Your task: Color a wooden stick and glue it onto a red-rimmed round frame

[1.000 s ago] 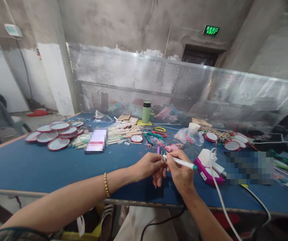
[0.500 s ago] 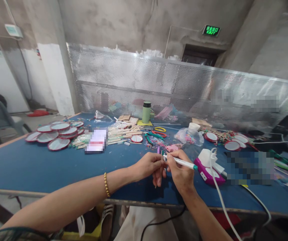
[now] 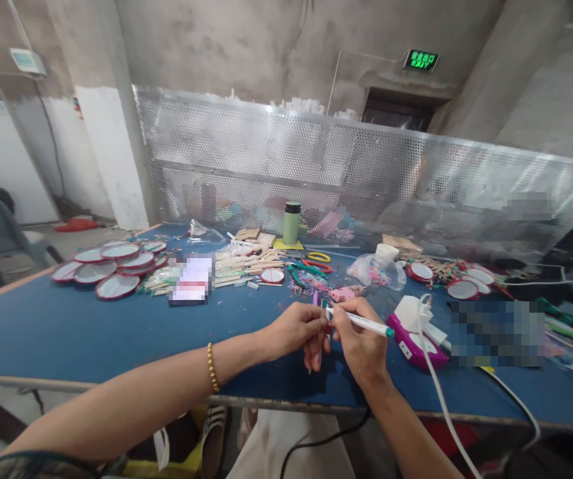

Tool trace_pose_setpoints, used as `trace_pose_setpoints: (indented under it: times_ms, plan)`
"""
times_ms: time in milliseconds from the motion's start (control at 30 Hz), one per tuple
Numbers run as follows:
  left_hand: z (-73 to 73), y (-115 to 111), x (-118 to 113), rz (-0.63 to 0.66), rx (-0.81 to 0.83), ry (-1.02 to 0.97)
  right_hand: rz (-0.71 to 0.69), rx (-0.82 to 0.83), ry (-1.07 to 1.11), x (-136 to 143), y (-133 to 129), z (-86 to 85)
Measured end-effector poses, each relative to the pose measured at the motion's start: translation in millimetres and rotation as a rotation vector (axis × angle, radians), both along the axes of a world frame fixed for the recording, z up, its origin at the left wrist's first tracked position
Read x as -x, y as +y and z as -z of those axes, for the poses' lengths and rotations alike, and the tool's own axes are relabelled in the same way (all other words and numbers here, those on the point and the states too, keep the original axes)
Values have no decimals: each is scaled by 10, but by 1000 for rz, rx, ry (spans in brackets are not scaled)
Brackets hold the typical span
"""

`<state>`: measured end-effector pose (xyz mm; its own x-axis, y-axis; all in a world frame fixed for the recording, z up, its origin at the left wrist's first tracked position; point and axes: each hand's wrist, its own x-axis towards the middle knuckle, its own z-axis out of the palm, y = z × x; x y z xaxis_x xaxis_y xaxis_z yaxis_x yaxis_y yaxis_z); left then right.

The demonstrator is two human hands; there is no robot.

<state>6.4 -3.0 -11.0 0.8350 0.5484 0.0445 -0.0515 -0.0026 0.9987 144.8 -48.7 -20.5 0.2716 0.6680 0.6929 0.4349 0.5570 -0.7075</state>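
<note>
A flat blue counter point(image 3: 117, 332) spreads beneath the left grip point(image 3: 302, 330), which is curled; whether it grasps anything, I cannot tell. Just right of the right grip point(image 3: 363, 339) lies a magenta plastic power strip point(image 3: 409, 335); clasped in that grip, a slim cylindrical white marker point(image 3: 367, 323).

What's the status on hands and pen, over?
Right hand holding white pen. Left hand at pen's left end, hold unclear. Purple power strip close to right hand.

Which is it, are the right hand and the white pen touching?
Touching: in the head view, the right hand grips the white pen, thumb lying across it.
</note>
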Motion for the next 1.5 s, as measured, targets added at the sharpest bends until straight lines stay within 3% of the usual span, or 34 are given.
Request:
trace_pose_setpoints:
  times_ms: [1500]
  plan:
    - [4,0,1,-14,4,-7,28,-38,-15,-18,20,13]
